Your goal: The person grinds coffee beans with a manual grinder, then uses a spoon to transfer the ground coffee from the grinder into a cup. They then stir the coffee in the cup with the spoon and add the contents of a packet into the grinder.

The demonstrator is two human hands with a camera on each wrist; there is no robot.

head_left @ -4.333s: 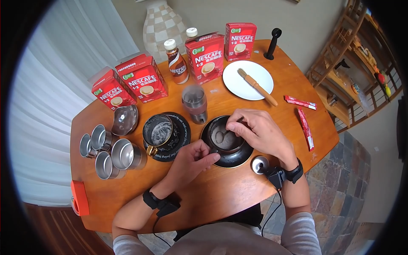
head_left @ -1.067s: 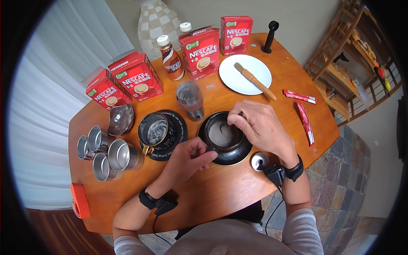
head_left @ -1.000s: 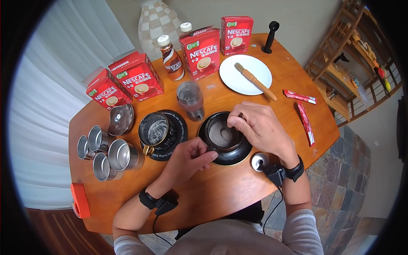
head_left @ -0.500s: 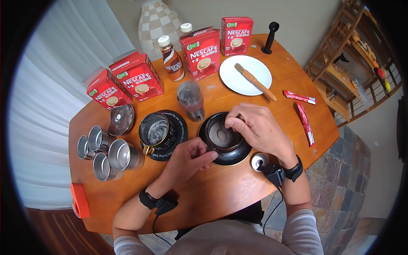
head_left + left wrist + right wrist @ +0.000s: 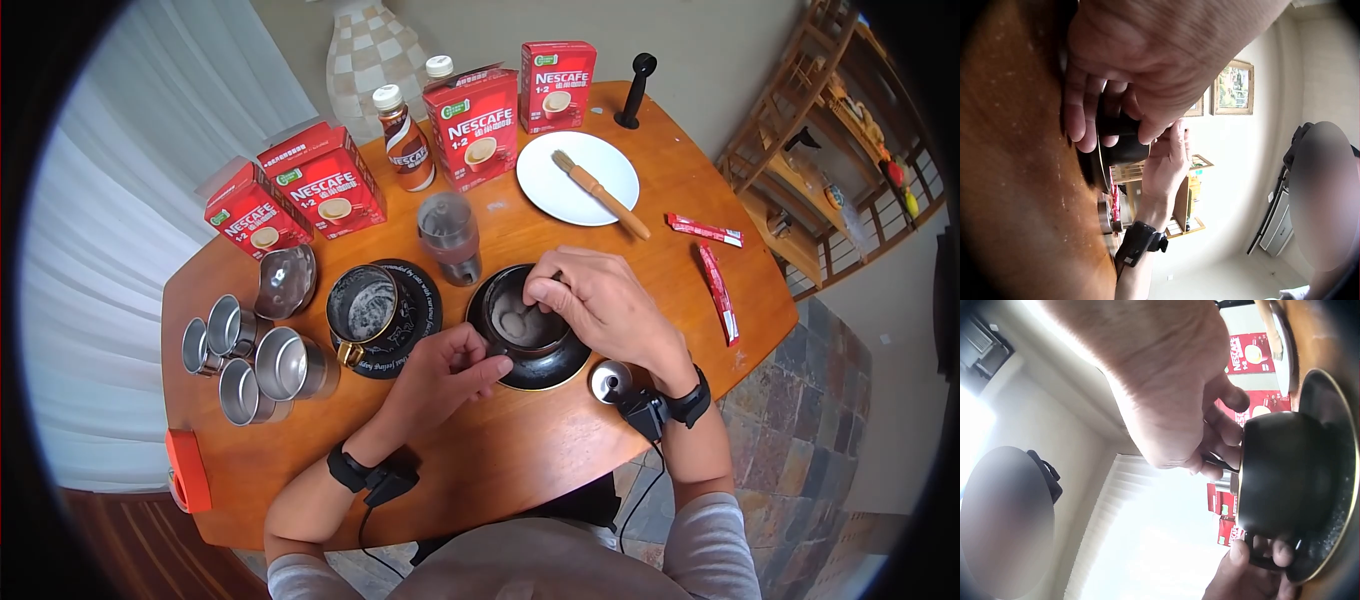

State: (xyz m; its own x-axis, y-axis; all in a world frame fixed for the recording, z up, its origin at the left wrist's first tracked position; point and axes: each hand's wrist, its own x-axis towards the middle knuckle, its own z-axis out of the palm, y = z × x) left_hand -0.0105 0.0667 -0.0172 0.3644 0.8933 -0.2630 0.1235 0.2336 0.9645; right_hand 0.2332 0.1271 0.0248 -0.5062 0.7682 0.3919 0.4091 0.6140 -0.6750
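Note:
A black cup [image 5: 1279,475] with a thin gold rim stands upright on a black, gold-edged saucer [image 5: 548,374]. My left hand [image 5: 450,370] grips its handle [image 5: 1260,553], thumb on top and fingers curled beneath, as the right wrist view shows. Above the rim, my right hand [image 5: 605,308] pinches the dark stem of a spoon [image 5: 1219,463] dipped into the cup. Greyish powder [image 5: 510,312] fills the cup's bottom, and the spoon's round end lies in it. To the left, a second black cup [image 5: 362,306] with a gold handle sits on a black lettered saucer [image 5: 424,300].
A clear tumbler [image 5: 449,228] stands behind the cups. Several metal cups [image 5: 285,365] are at the left, a small metal funnel [image 5: 611,382] at the right. Farther back are red Nescafe boxes [image 5: 478,130], a bottle [image 5: 407,145], and a white plate [image 5: 545,190] bearing a brush [image 5: 605,198].
My right hand has shifted slightly left over the cup, and the spoon has moved through the powder, changing the marks in it. My left hand keeps its grip on the handle.

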